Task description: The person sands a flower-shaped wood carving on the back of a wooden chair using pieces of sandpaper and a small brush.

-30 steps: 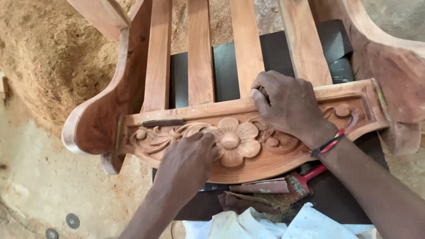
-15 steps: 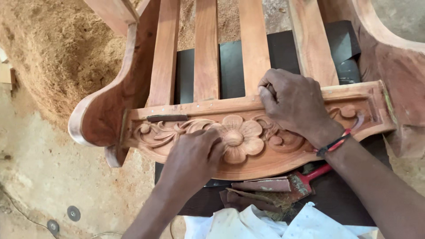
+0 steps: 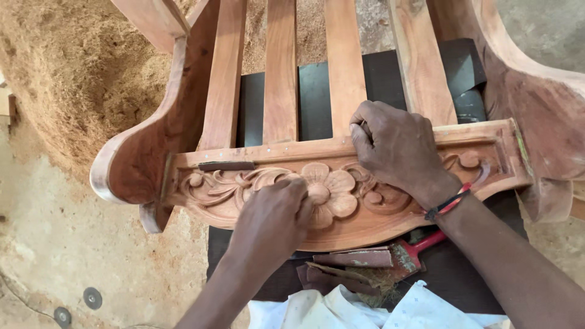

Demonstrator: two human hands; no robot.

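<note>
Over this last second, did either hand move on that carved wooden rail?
Barely. The left hand crept slightly right along the carved flower rail, toward the centre blossom, fingers still pressed on it. The right hand stayed gripping the rail's top edge; the red-handled brush lay unmoved.

fingertips of left hand point(image 3: 271, 219) curled out of sight against carved rail point(image 3: 341, 195); whatever sits under them cannot be made out. right hand point(image 3: 396, 149) covers carving right of the flower. chair slats point(image 3: 280, 67) cut off at far edge.
</note>
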